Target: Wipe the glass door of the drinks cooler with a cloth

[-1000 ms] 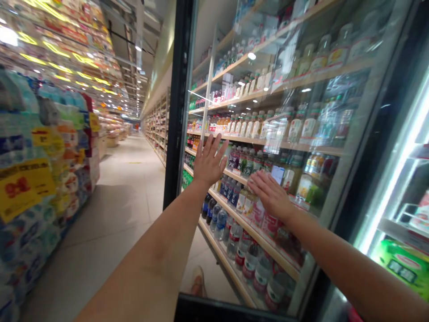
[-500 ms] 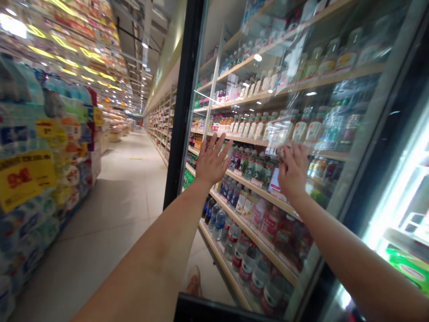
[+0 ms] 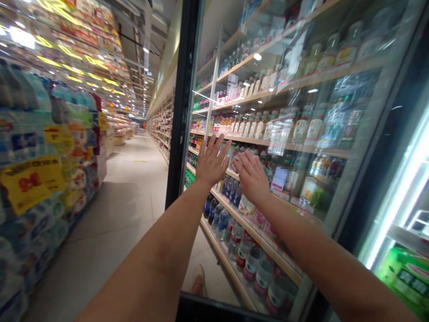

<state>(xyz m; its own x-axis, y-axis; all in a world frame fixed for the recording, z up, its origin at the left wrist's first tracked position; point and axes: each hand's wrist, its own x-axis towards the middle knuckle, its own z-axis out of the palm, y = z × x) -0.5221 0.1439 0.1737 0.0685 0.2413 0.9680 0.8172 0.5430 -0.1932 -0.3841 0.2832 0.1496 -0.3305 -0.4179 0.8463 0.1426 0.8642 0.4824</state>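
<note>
Glass door (image 3: 284,127) before us

Our left hand (image 3: 210,164) spreads flat against it, holding nothing; our right hand (image 3: 251,176) bends its fingers close by, and we cannot tell if they grip anything; bottles (image 3: 253,126) show behind both

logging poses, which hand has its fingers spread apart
The left hand, nearer the aisle: its fingers fan out; those of the right hand lie together.

We read a red 9 on the yellow sign (image 3: 33,183), following digits blurred; the green package's (image 3: 407,277) characters are illegible.
</note>
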